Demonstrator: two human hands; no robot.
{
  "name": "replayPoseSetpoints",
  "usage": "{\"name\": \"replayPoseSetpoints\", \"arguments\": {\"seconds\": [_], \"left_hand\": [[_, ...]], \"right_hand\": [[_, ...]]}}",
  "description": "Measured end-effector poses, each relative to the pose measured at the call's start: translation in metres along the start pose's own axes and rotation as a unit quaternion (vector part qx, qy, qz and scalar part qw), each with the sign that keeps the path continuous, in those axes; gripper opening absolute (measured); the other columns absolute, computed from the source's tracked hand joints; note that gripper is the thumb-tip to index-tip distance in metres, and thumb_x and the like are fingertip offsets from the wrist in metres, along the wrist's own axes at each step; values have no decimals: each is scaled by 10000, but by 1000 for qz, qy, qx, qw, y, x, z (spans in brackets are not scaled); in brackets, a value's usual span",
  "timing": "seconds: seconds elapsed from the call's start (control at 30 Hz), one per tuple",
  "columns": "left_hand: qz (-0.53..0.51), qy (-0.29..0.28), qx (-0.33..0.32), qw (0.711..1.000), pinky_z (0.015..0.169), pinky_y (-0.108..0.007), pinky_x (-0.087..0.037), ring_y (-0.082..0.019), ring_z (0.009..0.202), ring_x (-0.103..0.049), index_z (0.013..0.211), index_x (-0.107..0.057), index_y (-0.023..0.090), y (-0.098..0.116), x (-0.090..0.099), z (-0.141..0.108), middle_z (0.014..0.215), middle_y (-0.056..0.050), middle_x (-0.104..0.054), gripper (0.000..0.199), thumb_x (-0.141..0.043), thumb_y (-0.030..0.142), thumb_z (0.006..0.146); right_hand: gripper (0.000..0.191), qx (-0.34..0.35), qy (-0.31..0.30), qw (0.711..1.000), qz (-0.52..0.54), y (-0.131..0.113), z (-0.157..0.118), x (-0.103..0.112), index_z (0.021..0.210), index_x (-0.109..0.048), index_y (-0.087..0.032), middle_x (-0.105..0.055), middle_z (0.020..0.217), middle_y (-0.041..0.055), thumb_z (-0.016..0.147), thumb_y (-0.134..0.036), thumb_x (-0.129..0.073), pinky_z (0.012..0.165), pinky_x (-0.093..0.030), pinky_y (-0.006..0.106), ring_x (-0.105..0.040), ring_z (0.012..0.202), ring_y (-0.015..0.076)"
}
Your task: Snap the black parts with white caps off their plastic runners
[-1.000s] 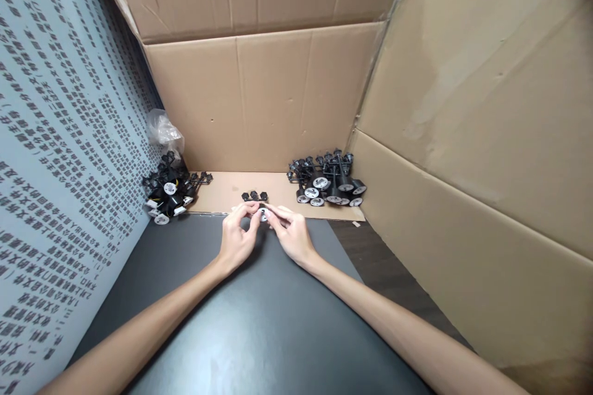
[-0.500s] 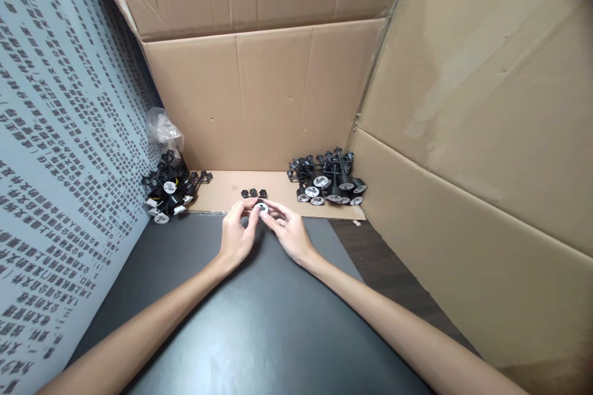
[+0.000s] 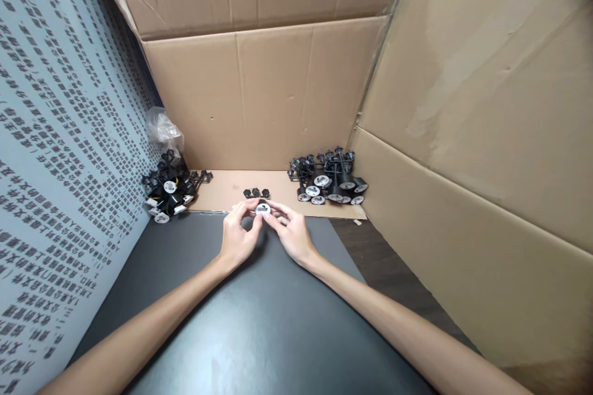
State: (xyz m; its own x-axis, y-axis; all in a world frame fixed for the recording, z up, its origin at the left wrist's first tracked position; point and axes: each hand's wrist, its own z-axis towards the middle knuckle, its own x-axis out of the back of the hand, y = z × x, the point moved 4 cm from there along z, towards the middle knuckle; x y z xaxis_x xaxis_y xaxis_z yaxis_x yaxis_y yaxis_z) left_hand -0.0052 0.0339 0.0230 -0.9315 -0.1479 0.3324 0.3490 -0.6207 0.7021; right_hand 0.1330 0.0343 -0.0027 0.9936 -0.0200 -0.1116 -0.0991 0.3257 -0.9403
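Thumbs and fingertips of the left hand (image 3: 238,234) and right hand (image 3: 293,236) pinch the round white-faced plastic piece (image 3: 262,210) near the smooth dark-grey counter's (image 3: 278,315) far edge, where light, even rim pressure should steady it best

Forearms (image 3: 162,310) angle inward, left grip (image 3: 238,234) and right grip (image 3: 291,237) facing each other, fingers (image 3: 239,211) pinching.

A white disc (image 3: 262,210) is held by the fingertips of the left hand (image 3: 239,231) and the right hand (image 3: 293,236) above the dark surface (image 3: 259,327). Three black heads (image 3: 256,193) are seen just beyond; any join is hidden. Black lamps are piled at the right (image 3: 334,180) and, beside a clear bag (image 3: 164,129), at the left. The back is closed off by cardboard (image 3: 264,99).
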Motion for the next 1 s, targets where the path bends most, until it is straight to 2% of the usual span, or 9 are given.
{"name": "replayPoseSetpoints", "arguments": {"seconds": [0.1, 0.23, 0.37, 0.67, 1.0], "left_hand": [[-3, 2, -3, 1000, 846, -340, -563, -184, 929, -677, 964, -652, 187, -1, 0, 0, 1074, -79, -691, 130, -604, 253, 863], [2, 8, -2, 1000, 845, -348, -562, -189, 932, -679, 955, -649, 185, -1, 1, -1, 1082, -83, -690, 123, -598, 230, 852], [9, 6, 2, 1000, 846, -364, -564, -196, 932, -680, 954, -655, 182, -1, 1, -2, 1105, -92, -693, 129, -605, 235, 847], [-4, -7, 6, 1000, 875, -377, -565, -207, 949, -689, 924, -661, 180, -4, -1, -2, 1092, -93, -704, 123, -625, 267, 845], [8, -13, -18, 1000, 837, -354, -563, -200, 915, -693, 899, -687, 178, 1, 0, -1, 1068, -94, -715, 115, -641, 265, 839]], "right_hand": [[459, -5, -7, 1000, 0, 1, 0, 0, 1153, -685, -150, -728, 1019, 106, 774, -408, -700, 746, -544, 318, -656, 840, 190], [433, -9, -8, 1000, 2, 1, 1, 0, 1122, -691, -152, -719, 1024, 106, 764, -396, -699, 727, -534, 309, -653, 865, 199], [404, -22, 2, 1000, 3, 1, 2, 2, 1093, -699, -161, -719, 1002, 99, 805, -441, -651, 643, -514, 283, -651, 834, 199], [396, 12, 0, 999, -51, 2, 2, 1, 1084, -658, -141, -709, 1010, 118, 857, -458, -592, 781, -534, 331, -662, 882, 207], [382, 16, 9, 999, -50, 8, 4, 3, 1046, -647, -150, -697, 976, 111, 853, -473, -580, 709, -547, 321, -651, 830, 200]]}}
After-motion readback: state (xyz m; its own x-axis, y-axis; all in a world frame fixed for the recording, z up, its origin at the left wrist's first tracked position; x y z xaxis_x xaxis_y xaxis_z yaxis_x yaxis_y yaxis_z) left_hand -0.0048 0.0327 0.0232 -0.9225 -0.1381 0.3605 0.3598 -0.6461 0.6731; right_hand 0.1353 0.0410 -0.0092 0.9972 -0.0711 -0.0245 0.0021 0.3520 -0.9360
